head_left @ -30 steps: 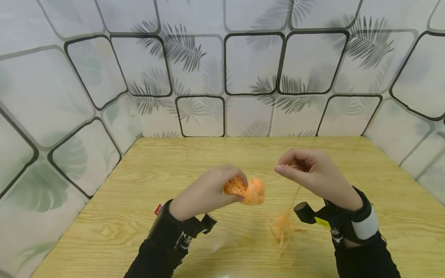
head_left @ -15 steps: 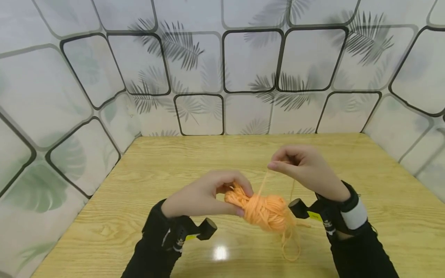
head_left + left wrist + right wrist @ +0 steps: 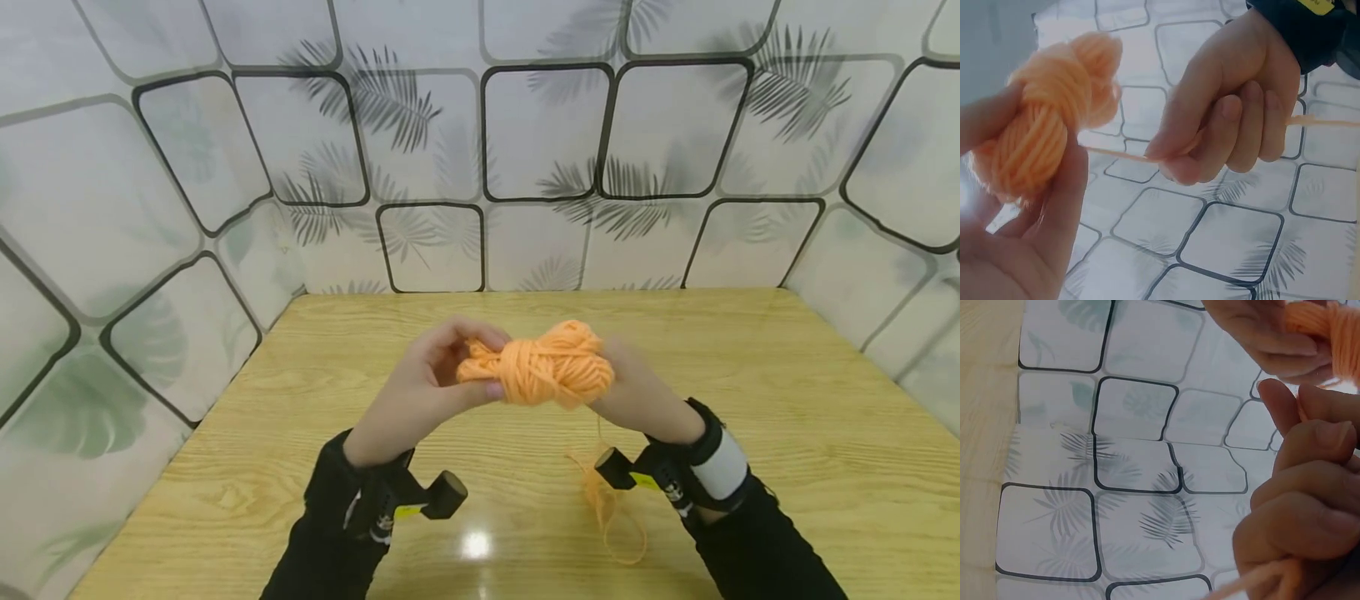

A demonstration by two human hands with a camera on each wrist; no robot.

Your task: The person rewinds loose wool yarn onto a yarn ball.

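Observation:
An orange yarn ball (image 3: 555, 367), wrapped round its middle, is held up over the table by my left hand (image 3: 416, 387), thumb and fingers gripping its left end. My right hand (image 3: 637, 392) is partly hidden behind the ball in the head view. In the left wrist view, the right hand (image 3: 1229, 119) pinches a yarn strand (image 3: 1116, 153) between thumb and forefinger, its other fingers curled over the strand. That strand runs taut to the ball and leaves the fist on the other side. The right wrist view shows the curled fingers (image 3: 1304, 519) close up, with the ball at the top corner.
Loose orange yarn (image 3: 600, 492) lies in a small tangle on the wooden table (image 3: 300, 500), below the right hand. Patterned wall covering (image 3: 540, 133) stands behind the table and along both sides.
The left hand has raised and turned the yarn ball to lie more level. My right hand has moved left and down, from in front of view to behind the ball, still pinching the strand.

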